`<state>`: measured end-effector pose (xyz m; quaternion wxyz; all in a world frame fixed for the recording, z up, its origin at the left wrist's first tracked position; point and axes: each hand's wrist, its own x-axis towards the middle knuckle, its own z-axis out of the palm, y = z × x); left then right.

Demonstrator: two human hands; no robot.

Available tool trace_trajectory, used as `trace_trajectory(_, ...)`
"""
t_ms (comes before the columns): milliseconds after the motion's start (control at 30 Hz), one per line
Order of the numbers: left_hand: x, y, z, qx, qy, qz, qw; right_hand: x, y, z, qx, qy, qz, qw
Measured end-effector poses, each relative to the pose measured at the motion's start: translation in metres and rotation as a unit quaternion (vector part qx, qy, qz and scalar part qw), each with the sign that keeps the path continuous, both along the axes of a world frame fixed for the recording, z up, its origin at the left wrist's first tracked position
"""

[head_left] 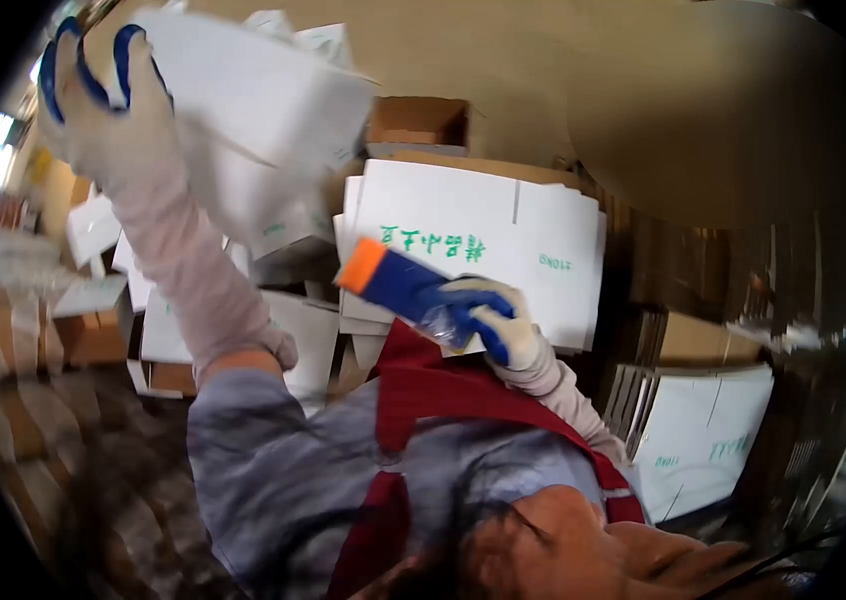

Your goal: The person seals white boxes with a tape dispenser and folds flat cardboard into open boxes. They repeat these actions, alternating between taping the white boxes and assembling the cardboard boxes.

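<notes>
My left hand [108, 95], in a white glove with blue fingertips, reaches to the upper left. Its fingers are spread and slightly bent, beside the left edge of a large white box [253, 100]; whether it touches the box is unclear. Near the middle, my right hand [493, 315], gloved likewise, is closed around a blue tool [398, 285] with an orange end pointing to the upper left. Clear plastic shows by the fingers. Behind the tool lies a stack of flat white cartons [533, 230] with green printing.
A small open brown box [418, 125] stands beyond the stack. More flat cartons [703, 440] lean at the lower right. White boxes [308, 340] lie below the large one, and brown cartons [93, 335] stand at the left.
</notes>
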<state>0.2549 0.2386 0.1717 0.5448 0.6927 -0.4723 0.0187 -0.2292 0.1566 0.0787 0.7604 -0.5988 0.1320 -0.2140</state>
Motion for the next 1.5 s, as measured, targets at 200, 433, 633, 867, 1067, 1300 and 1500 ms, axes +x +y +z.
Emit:
trace_trajectory(200, -0.200, -0.178, -0.177, 0.193, -0.182, -0.110, 0.958, -0.061, 0.024, -0.087, 0.075, 0.143, -0.141, 0.977)
trace_trajectory(433, -0.293, -0.277, -0.421, 0.428, -0.363, -0.236, 0.793, -0.155, 0.089, -0.085, 0.098, 0.246, -0.340, 0.902)
trace_trajectory(633, -0.267, -0.281, -0.438, 0.531, -0.320, -0.275, 0.735, -0.178, 0.123, -0.046, 0.048, 0.303, -0.464, 0.831)
trace_trajectory(867, -0.226, -0.268, -0.375, 0.446, 0.001, -0.507, 0.738, -0.248, 0.087, -0.064, -0.033, 0.143, -0.500, 0.854)
trace_trajectory(1067, -0.347, -0.130, -0.048, 0.453, -0.357, -0.438, 0.690, -0.292, 0.035, 0.048, -0.088, 0.069, -0.588, 0.801)
trace_trajectory(1300, -0.358, -0.088, -0.051, 0.356, -0.517, -0.390, 0.674, -0.251, -0.067, 0.046, -0.413, 0.272, -0.423, 0.759)
trace_trajectory(1500, -0.377, -0.123, -0.058, 0.438, -0.501, -0.303, 0.682, -0.136, -0.044, 0.033, -0.574, 0.446, -0.134, 0.673)
